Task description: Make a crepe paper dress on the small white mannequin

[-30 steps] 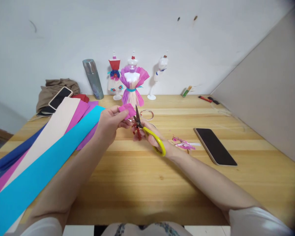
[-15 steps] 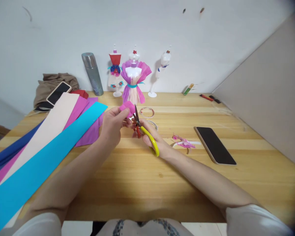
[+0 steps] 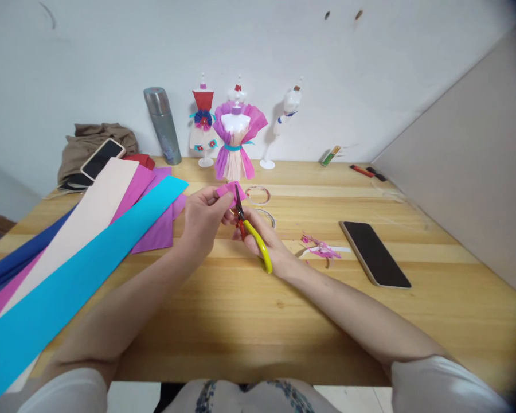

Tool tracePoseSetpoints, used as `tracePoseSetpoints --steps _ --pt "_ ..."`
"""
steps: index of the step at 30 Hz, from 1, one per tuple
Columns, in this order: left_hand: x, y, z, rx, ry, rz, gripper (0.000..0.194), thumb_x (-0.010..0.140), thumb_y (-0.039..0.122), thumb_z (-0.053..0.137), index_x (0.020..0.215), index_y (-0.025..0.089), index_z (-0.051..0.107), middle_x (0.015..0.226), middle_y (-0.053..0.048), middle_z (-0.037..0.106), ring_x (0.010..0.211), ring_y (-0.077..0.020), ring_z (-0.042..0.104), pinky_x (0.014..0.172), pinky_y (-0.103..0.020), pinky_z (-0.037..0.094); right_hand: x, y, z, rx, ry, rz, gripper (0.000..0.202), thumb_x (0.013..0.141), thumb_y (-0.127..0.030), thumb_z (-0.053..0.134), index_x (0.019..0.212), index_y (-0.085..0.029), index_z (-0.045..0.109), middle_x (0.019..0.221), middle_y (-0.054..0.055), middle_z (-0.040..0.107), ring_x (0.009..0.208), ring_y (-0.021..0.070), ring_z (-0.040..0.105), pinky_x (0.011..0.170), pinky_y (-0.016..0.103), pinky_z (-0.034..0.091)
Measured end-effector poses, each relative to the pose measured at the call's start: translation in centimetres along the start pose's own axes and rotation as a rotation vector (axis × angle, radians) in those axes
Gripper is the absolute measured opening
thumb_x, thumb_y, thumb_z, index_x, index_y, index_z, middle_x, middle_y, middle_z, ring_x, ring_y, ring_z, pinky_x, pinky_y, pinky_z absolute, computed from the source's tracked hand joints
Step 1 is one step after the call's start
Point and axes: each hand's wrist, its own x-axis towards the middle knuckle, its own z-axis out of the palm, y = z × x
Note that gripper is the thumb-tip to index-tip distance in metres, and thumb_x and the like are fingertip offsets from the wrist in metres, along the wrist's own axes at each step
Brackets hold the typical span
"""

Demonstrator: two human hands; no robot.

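Note:
Between the thumb and fingers of my left hand is a small piece of pink crepe paper. My right hand grips a pair of scissors with yellow and red handles. The dark scissor blades point away from me and lie over the right part of the pink paper. Both hands are close together above the middle of the wooden table. Two tape rolls lie just beyond and beside my right hand, one partly covered by it.
Crepe paper strips, a blue one on top, spread over the left side. Small dressed mannequins and a thermos stand along the wall. Right of my hands are pink scraps and a phone. Another phone rests on brown cloth.
The pink paper has shifted slightly right and turned in my left hand, and the scissor blades now overlap it more. The scissor handles have swung a little left.

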Motion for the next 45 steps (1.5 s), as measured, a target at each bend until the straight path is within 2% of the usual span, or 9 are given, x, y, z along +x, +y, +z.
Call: tracePoseSetpoints --steps 10,16,26,32,39,45 --pt "0.2 0.0 0.0 -0.008 0.004 -0.033 0.011 0.066 0.022 0.068 0.058 0.016 0.063 0.048 0.002 0.061 0.042 -0.0082 0.055 0.044 -0.019 0.044 0.1 0.1 0.3 0.028 0.016 -0.007 0.066 0.088 -0.074 0.057 0.13 -0.024 0.05 0.105 0.005 0.049 0.087 0.0181 0.049 0.078 0.033 0.047" --pt "0.3 0.0 0.0 -0.019 0.001 -0.033 0.01 0.064 0.024 0.07 0.061 0.016 0.065 0.049 0.002 0.063 0.043 -0.0087 0.056 0.042 -0.018 0.045 0.1 0.8 0.4 0.083 0.014 0.008 0.063 0.089 -0.069 0.06 0.132 -0.025 0.049 0.092 0.0 0.044 0.074 0.0146 0.04 0.065 0.028 0.04" --pt "0.7 0.2 -0.3 -0.043 -0.058 -0.068 0.011 0.063 0.021 0.072 0.069 0.014 0.066 0.058 0.001 0.068 0.048 -0.0102 0.062 0.046 -0.02 0.051 0.5 0.0 0.4 0.126 0.049 0.009 0.055 0.087 -0.066 0.065 0.119 -0.023 0.053 0.094 0.001 0.049 0.07 0.0126 0.041 0.06 0.026 0.037" --pt "1.0 0.2 -0.6 -0.012 -0.07 -0.04 0.01 0.061 0.018 0.069 0.069 0.013 0.066 0.059 0.0 0.069 0.048 -0.0102 0.062 0.046 -0.02 0.051 0.5 -0.1 0.1 0.125 0.05 0.013 0.055 0.088 -0.063 0.067 0.122 -0.022 0.055 0.089 -0.001 0.048 0.066 0.011 0.042 0.056 0.026 0.035" --pt "1.2 0.3 -0.9 0.063 -0.088 0.021 0.015 0.061 0.02 0.068 0.075 0.014 0.064 0.058 0.0 0.07 0.046 -0.0114 0.063 0.045 -0.021 0.051 0.5 -0.2 0.0 0.136 0.033 0.028 0.057 0.088 -0.067 0.066 0.122 -0.023 0.055 0.085 -0.003 0.045 0.06 0.0086 0.043 0.055 0.025 0.035" --pt "1.2 -0.1 -0.8 0.062 -0.055 0.087 0.04 0.062 0.02 0.068 0.101 0.014 0.064 0.058 0.003 0.07 0.045 -0.0128 0.063 0.043 -0.022 0.051 0.5 -0.7 0.1 0.138 0.015 0.034 0.055 0.088 -0.066 0.066 0.118 -0.022 0.055 0.084 -0.003 0.046 0.059 0.0083 0.042 0.053 0.026 0.033"
